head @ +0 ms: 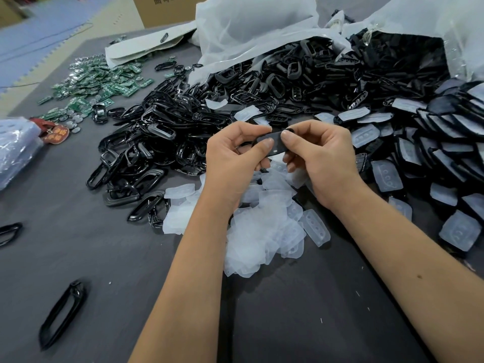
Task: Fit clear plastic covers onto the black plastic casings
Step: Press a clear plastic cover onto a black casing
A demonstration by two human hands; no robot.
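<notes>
1. left hand (231, 155) and right hand (320, 158) both pinching one black casing (275, 144), held above the surface (301, 310)
2. stack of covered ones (442, 158) on the right looks done
3. tons of loose casings (183, 121) and clear covers (264, 226) left, so nowhere near finished

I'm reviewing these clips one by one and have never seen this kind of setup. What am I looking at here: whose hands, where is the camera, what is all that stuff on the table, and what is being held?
There is no machine, only a person working bare-handed. The single picture comes from a camera worn on their head, looking forward and down.

The left hand and right hand together pinch one small black casing above the dark table. Whether a cover is already on it, I cannot tell.

Below the hands lies a heap of clear covers. Behind is a big pile of black frames and casings spilling from white bags. To the right lie casings with covers on them. Far left are green circuit boards.
</notes>
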